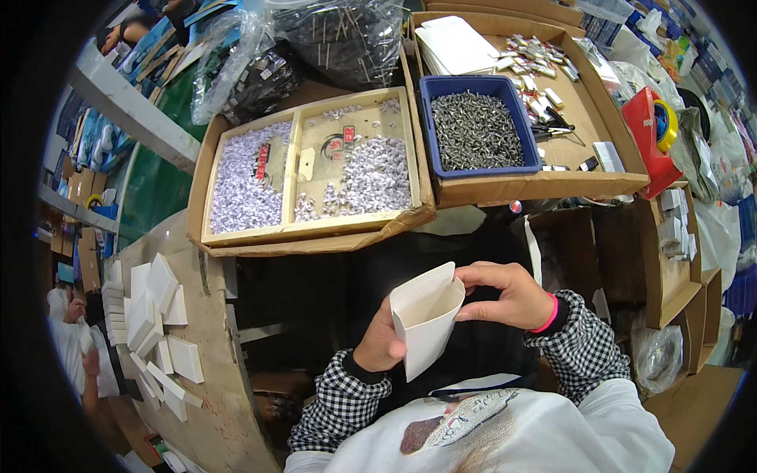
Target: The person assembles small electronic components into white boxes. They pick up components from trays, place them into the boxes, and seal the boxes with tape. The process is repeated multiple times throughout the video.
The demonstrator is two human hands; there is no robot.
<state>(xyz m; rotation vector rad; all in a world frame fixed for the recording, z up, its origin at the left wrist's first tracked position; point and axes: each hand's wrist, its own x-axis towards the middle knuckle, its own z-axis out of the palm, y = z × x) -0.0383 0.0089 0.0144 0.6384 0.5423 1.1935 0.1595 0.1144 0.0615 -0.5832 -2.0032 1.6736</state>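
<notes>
A small white cardboard box [430, 331] is held up in front of me, its top end open toward me and a flap standing at the back of the opening. My left hand [380, 340] is closed around its left side, thumb on the front face. At the opening's right edge, my right hand [509, 296] grips the rim between thumb and fingers; some fingertips are hidden behind the flap. The inside of the box looks bare as far as it shows. Ahead lies a wooden tray [295, 177] of two compartments, both holding many small white pieces.
A blue bin [426, 118] of small metal parts stands in a cardboard tray [544, 188] with lighter-like items and white sheets. White boxes [162, 315] lie piled on the left table. A red tape dispenser [648, 150] stands at right. Another person's hand [91, 361] shows far left.
</notes>
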